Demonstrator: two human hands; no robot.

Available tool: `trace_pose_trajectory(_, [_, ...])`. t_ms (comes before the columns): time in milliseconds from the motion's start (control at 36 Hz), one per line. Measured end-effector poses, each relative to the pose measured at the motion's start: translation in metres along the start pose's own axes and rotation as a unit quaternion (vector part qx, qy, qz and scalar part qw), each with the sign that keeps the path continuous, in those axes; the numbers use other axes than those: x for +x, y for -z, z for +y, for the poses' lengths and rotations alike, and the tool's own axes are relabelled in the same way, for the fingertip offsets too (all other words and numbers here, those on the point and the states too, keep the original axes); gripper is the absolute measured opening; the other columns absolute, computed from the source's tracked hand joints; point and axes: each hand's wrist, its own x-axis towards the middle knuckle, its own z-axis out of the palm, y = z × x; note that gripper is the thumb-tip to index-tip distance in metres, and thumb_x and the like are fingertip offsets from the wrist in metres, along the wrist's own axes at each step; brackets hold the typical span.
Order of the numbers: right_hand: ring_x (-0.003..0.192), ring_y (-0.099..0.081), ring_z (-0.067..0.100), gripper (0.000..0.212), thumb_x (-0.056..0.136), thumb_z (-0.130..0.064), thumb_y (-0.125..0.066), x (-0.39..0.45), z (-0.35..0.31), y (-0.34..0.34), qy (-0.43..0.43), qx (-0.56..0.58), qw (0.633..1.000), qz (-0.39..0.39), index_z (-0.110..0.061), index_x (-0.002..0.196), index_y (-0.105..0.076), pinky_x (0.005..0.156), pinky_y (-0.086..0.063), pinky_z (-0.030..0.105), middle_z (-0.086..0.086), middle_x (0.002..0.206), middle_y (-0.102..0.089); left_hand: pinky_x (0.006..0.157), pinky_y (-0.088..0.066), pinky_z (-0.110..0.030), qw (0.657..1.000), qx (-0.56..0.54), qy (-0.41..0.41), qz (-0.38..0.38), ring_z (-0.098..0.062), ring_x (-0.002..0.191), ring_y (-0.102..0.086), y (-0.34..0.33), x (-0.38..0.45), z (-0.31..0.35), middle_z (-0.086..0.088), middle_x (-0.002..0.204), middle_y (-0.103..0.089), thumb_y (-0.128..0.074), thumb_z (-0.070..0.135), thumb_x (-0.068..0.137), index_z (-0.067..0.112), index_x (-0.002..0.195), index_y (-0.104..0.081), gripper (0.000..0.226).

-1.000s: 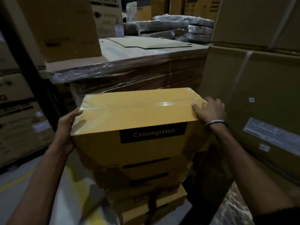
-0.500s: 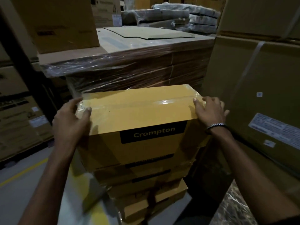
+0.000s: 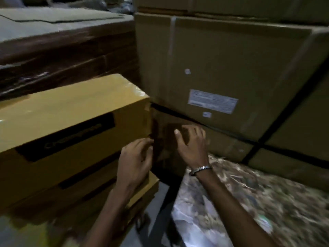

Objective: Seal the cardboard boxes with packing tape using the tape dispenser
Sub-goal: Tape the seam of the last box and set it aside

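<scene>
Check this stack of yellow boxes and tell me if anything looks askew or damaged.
The yellow boxes are stacked unevenly: the lower box juts out past the top one at the right end. No tears or crushing show, though the picture is dark and blurred. Both hands, left and right, are at the right end.

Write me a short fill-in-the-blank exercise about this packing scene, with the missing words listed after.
1. The top yellow cardboard box carries a ____ label strip on its front.
2. The metal bracelet sits on the ____ wrist.
3. Both hands, left hand and right hand, are at the yellow box's ____ end.
4. The big brown cardboard carton bears a ____ paper label.

Missing words: black; right; right; white
</scene>
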Motion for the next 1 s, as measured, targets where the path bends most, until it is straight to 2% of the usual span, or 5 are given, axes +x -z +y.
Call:
trace_pose_trajectory(139, [0.107,-0.062,0.023,0.032,0.099,-0.049,-0.055,-0.083,0.128,0.064,-0.109,0.026,0.994,0.008,-0.023,0.109,-0.070,0.094,-0.051,0.042,-0.004,0.109,-0.070,0.084,-0.061,-0.037,0.986,-0.114,0.006,-0.124,-0.001,0.094,-0.068,-0.120,-0.048,0.051,0.018,0.120,-0.072,-0.058,0.051,0.099,0.033,0.123,-0.072,0.033])
trace_pose_trajectory(333, [0.108,-0.064,0.020,0.054,0.087,-0.071,-0.048,-0.218,0.314,0.199,-0.334,-0.005,0.942,-0.007,-0.027,0.110,-0.070,0.092,-0.053,0.042,-0.009,0.108,-0.069,0.094,-0.049,-0.014,0.934,-0.201,-0.025,-0.294,0.012,0.111,-0.063,-0.275,-0.130,0.169,0.032,0.118,-0.068,-0.062,0.054,0.095,0.044,0.119,-0.070,0.027])
trace_pose_trajectory(556, [0.117,-0.061,0.023,0.032,0.099,-0.033,-0.067,-0.285,0.426,0.329,-0.455,0.010,0.890,0.002,-0.013,0.124,-0.067,0.099,-0.045,0.031,0.006,0.122,-0.068,0.081,-0.045,-0.004,0.860,-0.220,-0.018,-0.461,0.012,0.112,-0.062,-0.438,-0.217,0.326,0.030,0.120,-0.067,-0.072,0.030,0.100,0.046,0.117,-0.069,0.024])
trace_pose_trajectory(806, [0.106,-0.066,0.024,0.028,0.094,-0.029,-0.069,-0.335,0.518,0.447,-0.549,0.022,0.827,0.122,-0.013,0.117,-0.070,0.093,-0.053,0.034,0.007,0.116,-0.069,0.087,-0.045,-0.005,0.783,-0.226,-0.086,-0.573,0.021,0.106,-0.058,-0.554,-0.260,0.473,0.032,0.120,-0.064,-0.072,0.029,0.101,0.044,0.117,-0.068,0.022])
trace_pose_trajectory(1000, [0.106,-0.065,0.026,0.026,0.093,-0.028,-0.071,-0.369,0.568,0.487,-0.610,-0.005,0.780,0.135,-0.012,0.114,-0.071,0.089,-0.050,0.031,0.009,0.113,-0.069,0.093,-0.058,-0.028,0.731,-0.243,-0.077,-0.633,0.003,0.108,-0.068,-0.631,-0.297,0.528,0.017,0.125,-0.070,-0.067,0.034,0.100,0.043,0.117,-0.070,0.019])
